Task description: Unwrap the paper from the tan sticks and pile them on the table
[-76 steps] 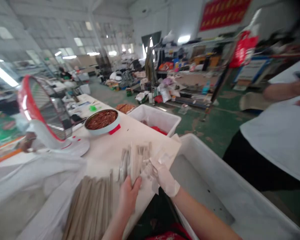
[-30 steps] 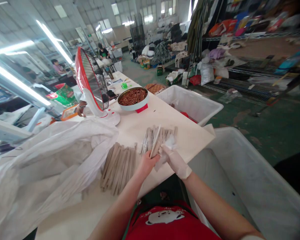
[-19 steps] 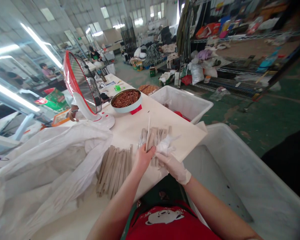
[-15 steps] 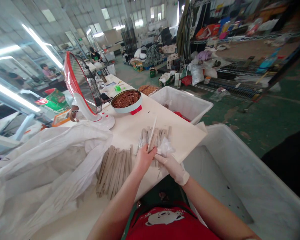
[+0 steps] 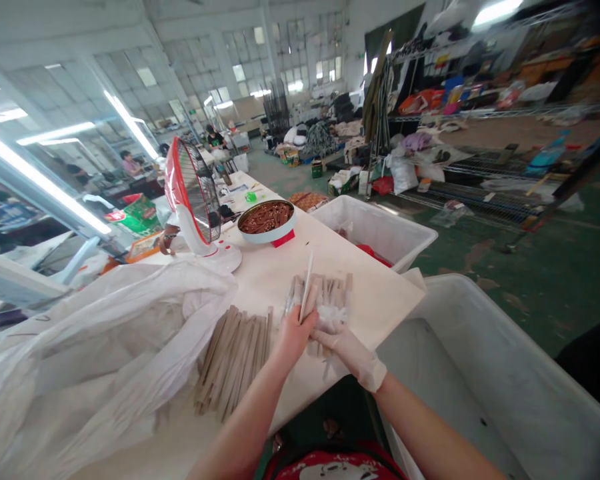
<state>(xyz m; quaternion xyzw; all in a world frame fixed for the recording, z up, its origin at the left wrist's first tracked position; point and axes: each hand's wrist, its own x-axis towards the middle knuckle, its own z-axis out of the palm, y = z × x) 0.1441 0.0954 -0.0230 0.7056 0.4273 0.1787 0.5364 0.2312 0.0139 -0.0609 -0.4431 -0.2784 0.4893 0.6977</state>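
Observation:
My bare left hand (image 5: 296, 333) is closed around a few flat beige strips (image 5: 308, 293), which stick up past its thumb; one paler strip leans edge-on. My right hand (image 5: 349, 353), in a whitish glove, presses its fingers together against the lower side of the left hand. What those fingers pinch is hidden. Just behind both hands lies a row of similar strips (image 5: 341, 288), with crumpled white material (image 5: 333, 316) across it. A larger stack of beige strips (image 5: 237, 357) rests on the table to the left of my left forearm.
On the white table (image 5: 270, 283) stand a red-and-white fan (image 5: 187, 207) and a round tin (image 5: 269, 221) of small brown pieces. White sheeting (image 5: 105, 347) covers the left side. Two plastic bins, a far one (image 5: 405, 243) and a near one (image 5: 490, 353), flank the right edge.
The camera view has tilted up and shifted slightly, so the scene sits lower and a little further right. Both hands keep nearly the same hold, and the strips remain in the left hand.

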